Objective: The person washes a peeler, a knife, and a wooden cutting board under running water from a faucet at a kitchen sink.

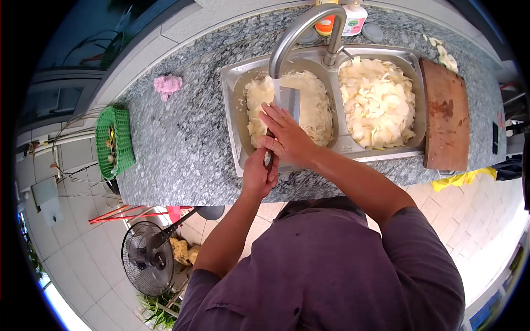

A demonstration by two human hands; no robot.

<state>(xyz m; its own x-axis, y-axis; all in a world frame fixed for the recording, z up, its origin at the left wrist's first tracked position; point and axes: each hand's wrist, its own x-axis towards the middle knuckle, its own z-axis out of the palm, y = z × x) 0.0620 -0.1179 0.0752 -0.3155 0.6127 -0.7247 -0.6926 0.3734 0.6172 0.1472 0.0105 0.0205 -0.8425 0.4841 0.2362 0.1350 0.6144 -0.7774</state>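
A broad-bladed knife point(290, 103) is over the left sink basin point(238, 118), its blade under water running from the curved faucet point(292, 27). My left hand point(258, 174) is wrapped round the dark handle near the front rim. Against the upper handle and the base of the blade lies my right hand point(288, 137), its fingers stretched out. Fine pale shreds point(316, 105) fill the left basin below the knife. Pale, thin slices point(378, 105) are heaped in the right basin.
A wooden cutting board point(446, 116) lies right of the sink. Bottles point(354, 19) stand behind the faucet. On the left are a pink cloth point(168, 86) and a green basket point(115, 142) at the counter's edge. A fan point(149, 258) stands below.
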